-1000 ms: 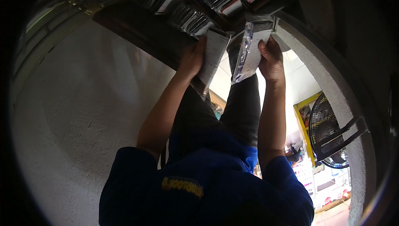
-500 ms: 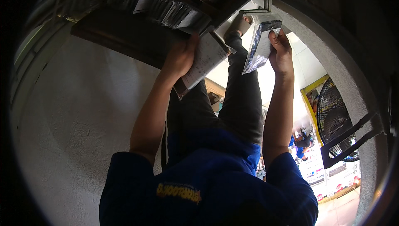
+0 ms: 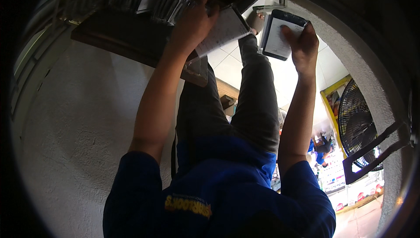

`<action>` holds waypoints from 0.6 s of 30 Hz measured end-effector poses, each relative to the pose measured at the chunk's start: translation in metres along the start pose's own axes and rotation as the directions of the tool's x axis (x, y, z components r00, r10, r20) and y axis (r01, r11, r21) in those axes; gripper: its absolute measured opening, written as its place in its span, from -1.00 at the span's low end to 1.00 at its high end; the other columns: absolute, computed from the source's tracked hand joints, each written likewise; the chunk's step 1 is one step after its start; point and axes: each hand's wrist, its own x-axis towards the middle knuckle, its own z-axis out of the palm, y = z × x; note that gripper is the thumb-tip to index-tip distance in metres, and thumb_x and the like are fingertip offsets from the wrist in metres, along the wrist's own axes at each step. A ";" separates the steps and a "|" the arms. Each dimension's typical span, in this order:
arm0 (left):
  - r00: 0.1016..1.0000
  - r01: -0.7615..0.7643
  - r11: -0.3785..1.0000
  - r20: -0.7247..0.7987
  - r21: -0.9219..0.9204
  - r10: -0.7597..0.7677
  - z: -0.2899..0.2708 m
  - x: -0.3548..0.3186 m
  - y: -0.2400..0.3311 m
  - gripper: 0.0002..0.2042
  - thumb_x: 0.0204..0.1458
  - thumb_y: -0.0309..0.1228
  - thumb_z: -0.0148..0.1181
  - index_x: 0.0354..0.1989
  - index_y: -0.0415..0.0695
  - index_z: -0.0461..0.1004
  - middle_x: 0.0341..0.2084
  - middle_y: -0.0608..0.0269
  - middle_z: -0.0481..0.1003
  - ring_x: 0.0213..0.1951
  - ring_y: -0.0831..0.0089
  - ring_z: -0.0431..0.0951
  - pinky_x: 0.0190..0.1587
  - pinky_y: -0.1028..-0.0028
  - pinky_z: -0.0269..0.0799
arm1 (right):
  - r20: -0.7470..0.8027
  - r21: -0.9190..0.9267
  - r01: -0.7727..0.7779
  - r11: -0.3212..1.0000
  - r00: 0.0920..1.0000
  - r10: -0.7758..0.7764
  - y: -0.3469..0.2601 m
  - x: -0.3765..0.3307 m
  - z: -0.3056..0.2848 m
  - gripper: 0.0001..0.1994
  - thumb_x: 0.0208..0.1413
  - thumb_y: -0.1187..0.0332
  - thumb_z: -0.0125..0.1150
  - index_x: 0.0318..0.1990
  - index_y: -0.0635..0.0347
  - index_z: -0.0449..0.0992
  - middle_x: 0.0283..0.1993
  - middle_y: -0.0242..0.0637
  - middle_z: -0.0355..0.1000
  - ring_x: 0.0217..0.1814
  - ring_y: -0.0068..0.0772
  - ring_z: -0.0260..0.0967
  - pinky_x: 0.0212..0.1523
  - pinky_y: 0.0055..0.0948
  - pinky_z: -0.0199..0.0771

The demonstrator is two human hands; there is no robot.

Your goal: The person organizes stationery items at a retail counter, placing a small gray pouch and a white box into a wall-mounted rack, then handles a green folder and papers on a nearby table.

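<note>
Gripping dark-edged packet: right hand | left hand: beside white packet, grip unclear

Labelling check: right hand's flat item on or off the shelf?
Off: right hand holds the flat item clear of it, floor tiles behind.

Left hand and right hand: one each
Flat packets at the hands: at least two, overlaps hiding the rest
Thin cases above the shelf: many, too dark to count
Fan: one
Trouser legs: two
</note>
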 end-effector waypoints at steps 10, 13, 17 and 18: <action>0.977 0.208 0.978 0.043 0.028 -0.209 0.006 0.027 0.009 -0.57 0.27 -0.14 0.15 0.15 -0.20 0.48 -0.24 -0.29 0.62 -0.13 -0.17 0.65 -0.08 0.04 0.58 | -0.022 0.186 0.061 0.981 0.998 -0.058 -0.002 0.005 0.004 -0.72 0.18 0.39 0.41 -0.02 0.33 0.55 -0.12 -0.13 0.63 -0.12 -0.40 0.54 -0.01 -0.40 0.51; 0.966 0.254 0.965 0.071 -0.063 -0.250 0.006 0.025 0.016 -0.61 0.27 -0.14 0.16 0.12 -0.14 0.54 -0.21 -0.23 0.63 -0.10 -0.14 0.65 -0.05 0.10 0.56 | -0.055 0.216 0.033 0.976 0.998 -0.022 0.000 0.005 0.004 -0.69 0.17 0.37 0.44 -0.02 0.32 0.54 -0.11 -0.14 0.62 -0.10 -0.40 0.54 0.00 -0.40 0.50; 0.980 0.194 0.975 0.065 -0.111 -0.187 0.010 0.021 0.026 -0.68 0.29 -0.21 0.11 -0.02 -0.22 0.58 -0.36 -0.21 0.64 -0.23 -0.13 0.68 -0.14 0.05 0.60 | -0.085 0.252 0.018 0.968 0.996 0.003 0.001 0.006 0.002 -0.66 0.15 0.34 0.47 -0.01 0.31 0.53 -0.11 -0.15 0.62 -0.08 -0.39 0.54 0.02 -0.39 0.49; 0.981 0.194 0.973 0.055 -0.127 -0.188 0.011 0.020 0.027 -0.68 0.29 -0.22 0.10 -0.04 -0.22 0.59 -0.35 -0.21 0.64 -0.23 -0.12 0.68 -0.15 0.05 0.60 | -0.096 0.274 0.027 0.961 0.995 -0.001 0.002 0.007 0.002 -0.66 0.15 0.33 0.47 -0.01 0.31 0.53 -0.11 -0.14 0.62 -0.08 -0.39 0.54 0.02 -0.39 0.49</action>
